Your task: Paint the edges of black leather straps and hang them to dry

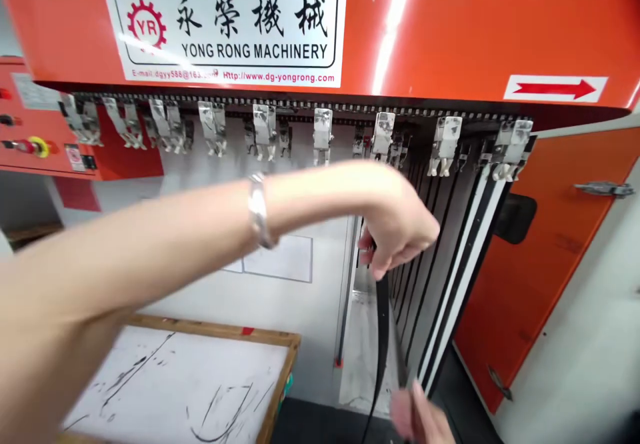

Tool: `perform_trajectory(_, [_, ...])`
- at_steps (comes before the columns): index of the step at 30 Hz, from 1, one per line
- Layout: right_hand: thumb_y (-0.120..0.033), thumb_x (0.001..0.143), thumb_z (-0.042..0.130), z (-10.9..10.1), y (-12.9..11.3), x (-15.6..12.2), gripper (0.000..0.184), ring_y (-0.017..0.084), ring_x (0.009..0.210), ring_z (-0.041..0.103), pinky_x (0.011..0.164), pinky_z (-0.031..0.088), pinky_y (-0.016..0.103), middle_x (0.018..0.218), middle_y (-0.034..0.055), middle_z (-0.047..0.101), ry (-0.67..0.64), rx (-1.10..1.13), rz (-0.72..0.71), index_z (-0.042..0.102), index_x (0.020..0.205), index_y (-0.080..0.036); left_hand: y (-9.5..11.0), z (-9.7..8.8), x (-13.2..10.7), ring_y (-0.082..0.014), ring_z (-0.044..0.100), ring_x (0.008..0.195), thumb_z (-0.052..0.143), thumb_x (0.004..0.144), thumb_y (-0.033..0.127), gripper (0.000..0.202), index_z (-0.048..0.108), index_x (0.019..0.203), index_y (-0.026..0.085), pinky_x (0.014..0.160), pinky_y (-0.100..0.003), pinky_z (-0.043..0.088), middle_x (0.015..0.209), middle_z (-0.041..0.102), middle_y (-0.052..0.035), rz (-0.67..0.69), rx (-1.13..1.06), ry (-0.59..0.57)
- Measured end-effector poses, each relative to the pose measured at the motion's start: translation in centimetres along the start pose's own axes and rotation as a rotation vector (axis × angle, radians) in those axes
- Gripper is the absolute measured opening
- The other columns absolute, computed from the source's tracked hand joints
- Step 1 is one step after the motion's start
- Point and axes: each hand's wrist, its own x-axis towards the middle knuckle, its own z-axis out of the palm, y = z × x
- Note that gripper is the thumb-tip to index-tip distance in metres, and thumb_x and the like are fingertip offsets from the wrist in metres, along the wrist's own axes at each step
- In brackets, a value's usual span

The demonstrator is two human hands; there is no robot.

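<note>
Head view: black strap (383,324) is pinched at top by left hand (395,231) under the clips (383,131), right hand (420,417) blurred near its lower end, grip untellable; hung straps (474,244) are seen rightward, this one not yet clipped.

The left arm stretches across, wrist bent down, left hand (397,227) pinched closed; the right hand (423,417) hangs low, blurred

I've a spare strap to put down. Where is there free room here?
The white board in its wooden frame, lower left, is bare apart from ink marks. Right of it, it is crowded: the left hand grips a black strap, the right hand low beside it, next to hanging straps under the clips.
</note>
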Motion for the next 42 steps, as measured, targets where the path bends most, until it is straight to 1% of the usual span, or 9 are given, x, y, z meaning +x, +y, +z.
perform_trajectory(3, [-0.07, 0.081, 0.062, 3.5, -3.9, 1.9, 0.054, 0.026, 0.107, 0.064, 0.091, 0.053, 0.032, 0.107, 0.0092, 0.07, -0.06, 0.044, -0.29, 0.069, 0.109, -0.024, 0.1, 2.2, 3.6, -0.015, 0.052, 0.044, 0.08, 0.059, -0.003, 0.04, 0.056, 0.034, 0.018, 0.053, -0.031, 0.043, 0.04, 0.056, 0.0, 0.049, 0.091, 0.047])
perform_trajectory(6, [-0.064, 0.088, 0.058, 7.3, -7.5, 4.1, 0.044, 0.012, 0.053, 0.05, 0.05, 0.045, 0.022, 0.065, -0.0013, 0.056, -0.077, 0.192, -0.477, 0.066, 0.094, -0.021, -1.0, 3.4, 3.9, -0.0201, 0.06, 0.063, 0.086, 0.052, -0.001, 0.037, 0.056, 0.04, 0.017, 0.063, -0.032, 0.046, 0.05, 0.06, -0.001, 0.035, 0.241, 0.32])
perform_trajectory(8, [-0.064, 0.09, 0.055, 8.7, -9.2, 5.5, 0.044, 0.007, 0.044, 0.029, 0.039, 0.025, 0.019, 0.057, -0.0066, 0.041, -0.018, 0.319, -0.502, 0.063, 0.089, -0.02, -2.1, 3.4, 3.3, -0.0248, 0.063, 0.086, 0.082, 0.07, 0.015, 0.019, 0.066, 0.06, 0.017, 0.075, -0.033, 0.046, 0.074, 0.069, -0.0059, 0.025, 0.22, 0.634])
perform_trajectory(11, [-0.062, 0.092, 0.053, 8.4, -10.6, 7.2, 0.044, 0.006, 0.046, 0.025, 0.041, 0.019, 0.019, 0.057, -0.0071, 0.036, 0.027, 0.391, -0.573, 0.061, 0.086, -0.019, -4.1, 2.0, 3.5, -0.0279, 0.059, 0.105, 0.052, 0.097, 0.038, 0.027, 0.067, 0.096, 0.016, 0.087, -0.037, 0.045, 0.108, 0.068, -0.0131, -0.033, -0.158, 1.09])
perform_trajectory(13, [-0.061, 0.093, 0.053, 7.4, -11.4, 8.2, 0.043, 0.006, 0.046, 0.023, 0.041, 0.018, 0.019, 0.057, -0.0073, 0.035, 0.035, 0.398, -0.608, 0.06, 0.085, -0.019, -5.1, 0.2, 5.0, -0.0279, 0.06, 0.103, 0.048, 0.098, 0.047, 0.036, 0.065, 0.099, 0.015, 0.088, -0.037, 0.045, 0.109, 0.066, -0.0142, -0.043, -0.508, 1.225])
perform_trajectory(18, [-0.061, 0.093, 0.054, 5.6, -12.9, 9.8, 0.042, 0.005, 0.046, 0.021, 0.041, 0.017, 0.018, 0.058, -0.0078, 0.034, 0.056, 0.394, -0.642, 0.058, 0.085, -0.02, -6.4, -5.1, 9.0, -0.0181, 0.063, 0.071, 0.058, 0.095, 0.038, 0.033, 0.059, 0.074, 0.012, 0.073, -0.033, 0.051, 0.076, 0.065, -0.0086, 0.169, -1.222, 1.201])
perform_trajectory(23, [-0.062, 0.093, 0.054, 5.1, -13.8, 10.8, 0.044, 0.005, 0.046, 0.022, 0.042, 0.017, 0.018, 0.057, -0.0078, 0.034, 0.049, 0.367, -0.659, 0.058, 0.084, -0.019, -6.7, -6.6, 9.2, -0.0147, 0.058, 0.052, 0.056, 0.097, 0.026, 0.03, 0.057, 0.071, 0.012, 0.061, -0.031, 0.052, 0.058, 0.06, -0.0028, 0.16, -1.328, 1.191])
perform_trajectory(35, [-0.063, 0.09, 0.057, 3.7, -16.4, 13.3, 0.044, 0.005, 0.045, 0.023, 0.04, 0.017, 0.018, 0.056, -0.0083, 0.035, 0.07, 0.349, -0.696, 0.058, 0.085, -0.019, -7.9, -2.9, 10.1, -0.0093, 0.052, 0.061, 0.073, 0.083, 0.034, 0.026, 0.065, 0.071, 0.012, 0.068, -0.024, 0.043, 0.068, 0.061, -0.0004, 0.21, -1.185, 1.131])
perform_trajectory(42, [-0.064, 0.087, 0.059, 3.4, -16.7, 14.0, 0.046, 0.005, 0.042, 0.022, 0.038, 0.017, 0.018, 0.055, -0.0091, 0.035, 0.11, 0.306, -0.714, 0.058, 0.084, -0.018, -7.8, -0.2, 12.3, -0.0135, 0.052, 0.063, 0.072, 0.078, 0.041, 0.033, 0.059, 0.062, 0.015, 0.062, -0.025, 0.037, 0.06, 0.052, 0.0035, 0.069, -0.941, 1.325])
